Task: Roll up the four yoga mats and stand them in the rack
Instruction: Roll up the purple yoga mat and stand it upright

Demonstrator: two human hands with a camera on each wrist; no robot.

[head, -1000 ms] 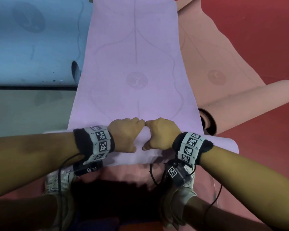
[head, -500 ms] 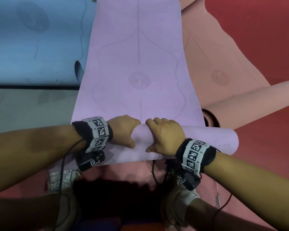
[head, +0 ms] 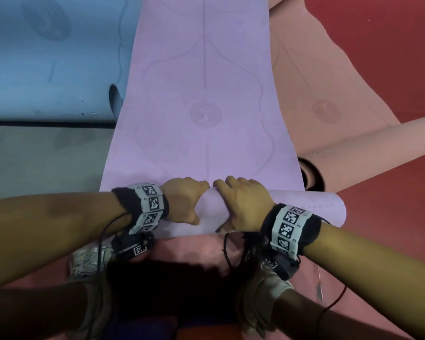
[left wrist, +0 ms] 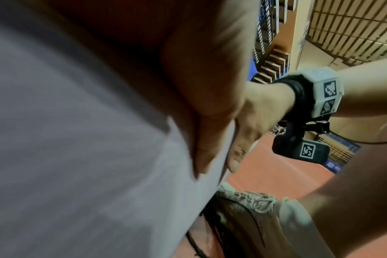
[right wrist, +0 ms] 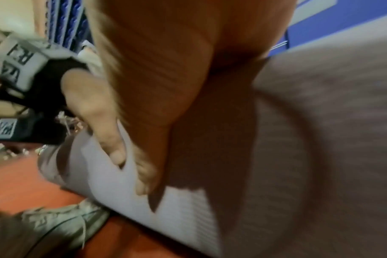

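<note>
Down on the red floor (head: 390,33), the purple mat (head: 201,94) lies lengthwise away from the person, its near end wound into a roll (head: 304,207) that runs crosswise under both hands; the left hand (head: 183,201) sits on the roll just left of centre, fingers curled over the far side and thumb pressed on the near side; the right hand (head: 243,204) sits just beside it on the right, gripping the same way, so that the knuckles of the two nearly touch; in the left wrist view the left thumb (left wrist: 210,139) lies flat on the mat with the right hand (left wrist: 254,113) close alongside; in the right wrist view the right hand (right wrist: 148,78) fills the middle, blurred, with the left hand (right wrist: 95,113) beyond it on the roll; both wrists carry black bands with white marker blocks; to the left a blue mat (head: 47,69) lies flat, its near end curled into a small roll against the purple edge, and nearer than that is a grey mat (head: 35,163); to the right a pink mat (head: 317,94) is spread out with a loose roll at its near end, just beside the purple roll; two pale shoes (head: 91,261) stand on the floor nearer than the roll.
</note>
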